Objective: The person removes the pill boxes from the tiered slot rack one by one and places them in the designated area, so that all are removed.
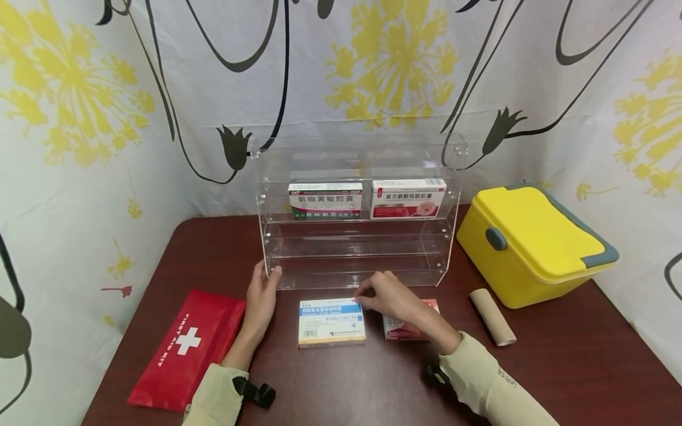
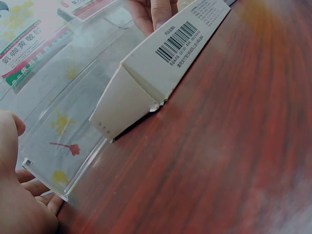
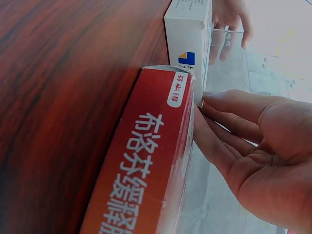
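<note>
A clear acrylic display rack stands upright at the back of the table. My left hand grips its lower left side panel, thumb in front and fingers behind, as the left wrist view also shows. A white and blue medicine box lies flat before the rack; my right hand pinches its far right corner with curled fingers. Partly hidden under the right forearm is a red medicine box, close up in the right wrist view. Two medicine boxes, one green and white, one red and white, sit side by side on a rack shelf.
A red first aid pouch lies left of the left forearm. On the right are a yellow lidded box with grey handle and a cardboard tube. A patterned curtain hangs close behind and at the sides of the dark wooden table.
</note>
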Demonstrator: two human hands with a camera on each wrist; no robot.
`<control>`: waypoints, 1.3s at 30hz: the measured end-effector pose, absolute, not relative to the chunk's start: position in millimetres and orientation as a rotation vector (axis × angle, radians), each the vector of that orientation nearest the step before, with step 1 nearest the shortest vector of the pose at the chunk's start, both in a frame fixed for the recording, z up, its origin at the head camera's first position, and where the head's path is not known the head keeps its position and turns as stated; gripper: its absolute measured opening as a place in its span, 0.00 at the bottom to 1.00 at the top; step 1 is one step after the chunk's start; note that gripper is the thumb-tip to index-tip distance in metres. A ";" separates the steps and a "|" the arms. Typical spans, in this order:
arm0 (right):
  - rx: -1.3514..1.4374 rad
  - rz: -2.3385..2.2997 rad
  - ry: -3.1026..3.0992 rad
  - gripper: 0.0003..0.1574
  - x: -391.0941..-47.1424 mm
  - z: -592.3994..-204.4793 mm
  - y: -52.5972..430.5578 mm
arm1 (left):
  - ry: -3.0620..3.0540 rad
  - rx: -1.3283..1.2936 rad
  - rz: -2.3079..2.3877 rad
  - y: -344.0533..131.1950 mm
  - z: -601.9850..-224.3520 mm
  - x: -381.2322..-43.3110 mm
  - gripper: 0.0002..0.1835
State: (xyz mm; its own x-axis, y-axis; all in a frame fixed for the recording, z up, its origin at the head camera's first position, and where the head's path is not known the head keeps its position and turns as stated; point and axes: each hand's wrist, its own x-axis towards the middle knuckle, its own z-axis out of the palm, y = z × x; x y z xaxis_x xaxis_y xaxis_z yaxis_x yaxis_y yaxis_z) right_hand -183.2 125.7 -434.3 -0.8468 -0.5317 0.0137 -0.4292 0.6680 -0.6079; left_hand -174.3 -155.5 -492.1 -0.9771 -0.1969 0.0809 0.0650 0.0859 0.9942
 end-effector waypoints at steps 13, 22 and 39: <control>-0.845 -1.003 2.798 0.09 -172.3 -407.3 156.3 | -2.165 0.139 -2.032 -156.3 -490.1 -175.1 0.26; -0.935 -1.037 3.045 0.16 -183.0 -354.2 192.2 | -2.154 0.110 -1.984 -155.6 -493.5 -173.7 0.27; -0.793 -0.359 3.296 0.24 -226.2 -261.8 216.7 | -2.184 0.132 -2.006 -149.2 -459.5 -159.3 0.26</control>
State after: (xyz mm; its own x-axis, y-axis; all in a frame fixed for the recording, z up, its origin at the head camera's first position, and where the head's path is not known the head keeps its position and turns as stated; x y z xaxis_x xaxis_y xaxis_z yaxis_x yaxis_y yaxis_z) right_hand -226.2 216.7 -261.8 -0.8582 -0.4136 0.3039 -0.4694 0.8720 -0.1388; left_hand -159.3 -149.2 -459.5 -0.9812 -0.1812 0.0671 0.0515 0.0895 0.9947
